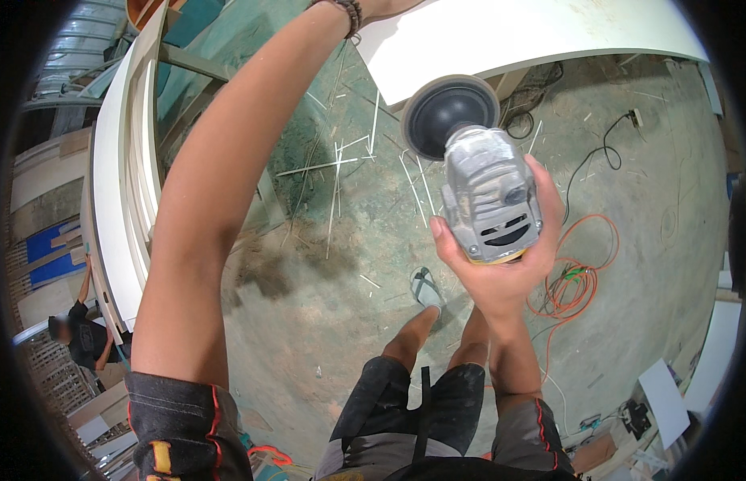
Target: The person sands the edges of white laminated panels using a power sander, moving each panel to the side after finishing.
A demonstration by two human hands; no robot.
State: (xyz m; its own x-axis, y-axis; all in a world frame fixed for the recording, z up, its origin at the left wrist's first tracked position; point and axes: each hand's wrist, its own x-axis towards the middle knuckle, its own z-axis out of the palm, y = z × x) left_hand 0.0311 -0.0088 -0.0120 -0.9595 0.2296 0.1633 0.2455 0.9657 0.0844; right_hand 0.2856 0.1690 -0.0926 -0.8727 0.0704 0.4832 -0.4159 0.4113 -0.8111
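Observation:
In my right hand [501,280] is a grey angle grinder [489,188], its fingers and thumb wrapped round the body. The tool carries a round dark disc [447,116] with a tan rim. That disc lies by the near left corner of a white panel [541,36]; whether they touch I cannot tell. My left arm stretches far forward, and my left hand [383,8], a dark bracelet at its wrist, rests at the panel's left end. The picture's upper edge cuts off the left fingers.
Thin white strips [337,188] litter the floor. An orange hose [577,289] lies coiled at right, below a black cable [597,152]. Curved white panels [120,184] stand at left. Beyond them another person [84,337] is at work.

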